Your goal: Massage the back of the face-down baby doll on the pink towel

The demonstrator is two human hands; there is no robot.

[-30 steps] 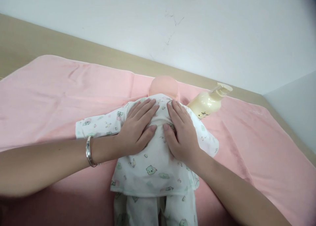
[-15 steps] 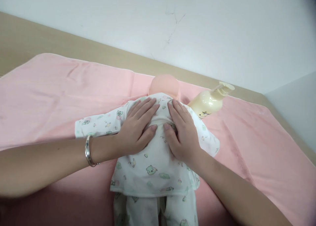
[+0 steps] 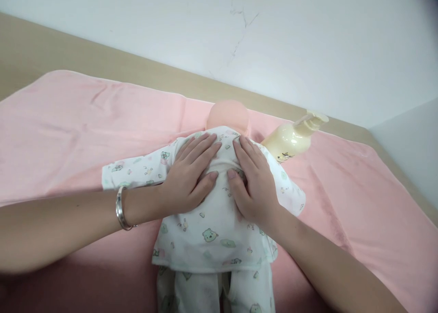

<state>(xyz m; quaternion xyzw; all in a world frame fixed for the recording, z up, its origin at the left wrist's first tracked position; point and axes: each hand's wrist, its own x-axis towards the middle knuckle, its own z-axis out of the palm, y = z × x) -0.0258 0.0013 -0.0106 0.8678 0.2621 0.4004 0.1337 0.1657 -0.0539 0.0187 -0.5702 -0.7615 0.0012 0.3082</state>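
A baby doll (image 3: 227,114) lies on a pink blanket (image 3: 85,117), its bald head away from me and its face not visible. It wears a white printed shirt (image 3: 212,253) and matching trousers (image 3: 196,292). My left hand (image 3: 193,174) rests flat on the upper left of the shirt, fingers stretched out. On the upper right of the shirt lies my right hand (image 3: 253,180), also flat, with its thumb pointing toward the left one. A strip of shirt shows between the two hands. My left wrist carries a silver bangle (image 3: 121,208).
Just right of the doll's head a cream pump bottle (image 3: 290,139) lies tilted on the blanket. Beyond the blanket runs a wooden surface edge (image 3: 112,64), with a white wall (image 3: 171,21) behind it. Folds cross the blanket at the right.
The view has shifted very slightly, and the bottle appears a little farther right and higher. Both hands stay in place on the doll's shirt.
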